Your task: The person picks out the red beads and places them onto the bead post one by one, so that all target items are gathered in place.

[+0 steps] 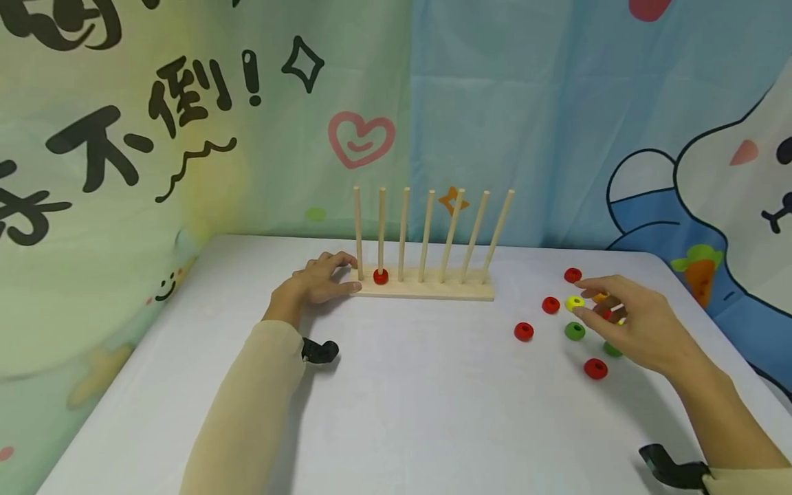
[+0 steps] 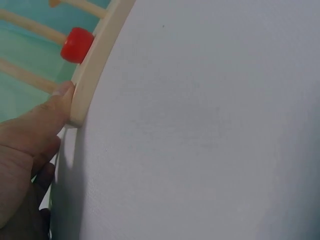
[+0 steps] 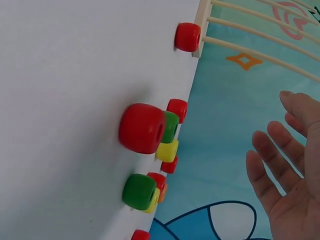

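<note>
A wooden peg rack (image 1: 427,289) with several upright pegs stands at the back of the table. My left hand (image 1: 322,278) holds its left end, the thumb at the front and the other fingers partly hidden behind. One red bead (image 1: 380,276) sits at the bottom of the second peg from the left; the left wrist view shows this bead (image 2: 77,45) close to the thumb. Over the loose beads on the right hovers my right hand (image 1: 643,326), fingers apart and nothing between them. Below it lie a yellow bead (image 1: 574,303) and a green bead (image 1: 575,331).
More red beads lie around, one nearest the rack (image 1: 524,332) and one toward the front (image 1: 596,369). The right hand partly covers another green bead (image 1: 612,348) and a few others. A printed cloth (image 1: 482,103) hangs behind the white table (image 1: 421,399).
</note>
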Motion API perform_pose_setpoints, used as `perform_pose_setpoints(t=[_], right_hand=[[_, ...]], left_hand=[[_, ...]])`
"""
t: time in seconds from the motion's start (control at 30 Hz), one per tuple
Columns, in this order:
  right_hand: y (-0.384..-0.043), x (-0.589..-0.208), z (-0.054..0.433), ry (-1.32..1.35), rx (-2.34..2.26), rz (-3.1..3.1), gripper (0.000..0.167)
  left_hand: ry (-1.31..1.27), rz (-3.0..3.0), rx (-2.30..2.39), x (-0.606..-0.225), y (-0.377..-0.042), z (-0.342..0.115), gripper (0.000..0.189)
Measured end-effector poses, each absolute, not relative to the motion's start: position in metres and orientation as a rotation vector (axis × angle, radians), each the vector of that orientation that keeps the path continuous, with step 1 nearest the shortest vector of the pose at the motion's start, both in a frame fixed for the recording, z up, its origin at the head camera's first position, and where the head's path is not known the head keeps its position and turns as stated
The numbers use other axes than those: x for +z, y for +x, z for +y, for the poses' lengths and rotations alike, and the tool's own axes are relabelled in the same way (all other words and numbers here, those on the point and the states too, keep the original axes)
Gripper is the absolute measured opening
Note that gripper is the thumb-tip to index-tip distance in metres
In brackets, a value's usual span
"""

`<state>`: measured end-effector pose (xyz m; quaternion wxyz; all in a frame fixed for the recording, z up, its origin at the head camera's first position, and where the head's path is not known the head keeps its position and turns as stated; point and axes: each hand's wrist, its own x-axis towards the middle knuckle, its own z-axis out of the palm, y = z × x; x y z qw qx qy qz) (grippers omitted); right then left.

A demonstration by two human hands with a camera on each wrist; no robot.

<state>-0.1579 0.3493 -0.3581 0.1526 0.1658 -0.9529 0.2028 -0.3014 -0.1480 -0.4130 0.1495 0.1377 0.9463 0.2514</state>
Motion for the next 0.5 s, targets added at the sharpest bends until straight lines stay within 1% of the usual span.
perform_pose_setpoints(t=[0.5], right_hand=[[-0.150, -0.375, 0.361, 0.461, 0.606, -2.846, 0.045]], left_hand=[[0.412, 2.721, 0.717, -0.417, -0.304, -0.151, 0.051]])
